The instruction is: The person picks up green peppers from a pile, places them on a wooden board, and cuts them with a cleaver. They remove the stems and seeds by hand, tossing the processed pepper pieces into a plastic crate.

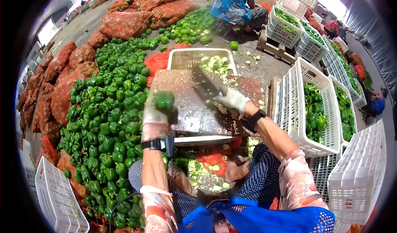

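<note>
My left hand (154, 116), in a pale glove, is closed around a green bell pepper (164, 100) at the left edge of the cutting board (171, 82). The pepper is slightly blurred. In my gloved right hand (233, 100) is a cleaver (203, 83), its broad blade smeared by motion above the middle of the board. Pale seeds and scraps are scattered over the board's surface. Just behind the board, a white crate (180, 59) holds pale green pepper cores (216, 63).
A large heap of green bell peppers (109, 125) lies to my left, with full red mesh sacks (124, 25) behind it. White crates (289, 104) of peppers line my right. A person in a blue patterned top (229, 3) sits ahead. Trimmings lie between my feet.
</note>
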`<state>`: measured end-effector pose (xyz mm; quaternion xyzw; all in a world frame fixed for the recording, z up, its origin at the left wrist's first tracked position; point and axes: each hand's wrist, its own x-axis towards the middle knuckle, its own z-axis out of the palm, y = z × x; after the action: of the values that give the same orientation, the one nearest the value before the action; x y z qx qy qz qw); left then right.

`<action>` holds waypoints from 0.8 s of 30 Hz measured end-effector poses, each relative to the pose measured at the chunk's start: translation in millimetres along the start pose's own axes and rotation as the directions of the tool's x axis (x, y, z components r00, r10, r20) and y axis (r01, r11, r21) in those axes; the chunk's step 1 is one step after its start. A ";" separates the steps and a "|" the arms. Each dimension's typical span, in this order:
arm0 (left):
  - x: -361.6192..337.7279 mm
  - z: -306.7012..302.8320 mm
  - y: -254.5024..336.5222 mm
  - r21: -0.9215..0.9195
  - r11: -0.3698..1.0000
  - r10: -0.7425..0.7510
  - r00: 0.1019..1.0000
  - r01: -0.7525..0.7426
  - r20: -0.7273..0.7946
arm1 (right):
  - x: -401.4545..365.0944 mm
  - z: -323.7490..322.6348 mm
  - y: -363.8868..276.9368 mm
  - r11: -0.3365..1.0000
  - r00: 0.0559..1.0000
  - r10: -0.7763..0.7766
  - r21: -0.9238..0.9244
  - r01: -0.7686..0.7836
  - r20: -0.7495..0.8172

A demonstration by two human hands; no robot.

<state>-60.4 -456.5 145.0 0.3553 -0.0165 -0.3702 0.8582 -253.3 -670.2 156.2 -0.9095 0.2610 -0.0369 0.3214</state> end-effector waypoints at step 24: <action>21.8 -45.4 -49.6 0.441 0.894 0.039 0.995 -0.073 0.088 | -91.3 33.6 -112.8 0.962 0.974 -0.126 0.214 0.167 -0.190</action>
<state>-62.3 -467.0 75.1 0.5266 -0.1435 -0.3451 0.7636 -273.2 -531.6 207.0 -0.8765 0.2138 -0.1700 0.3964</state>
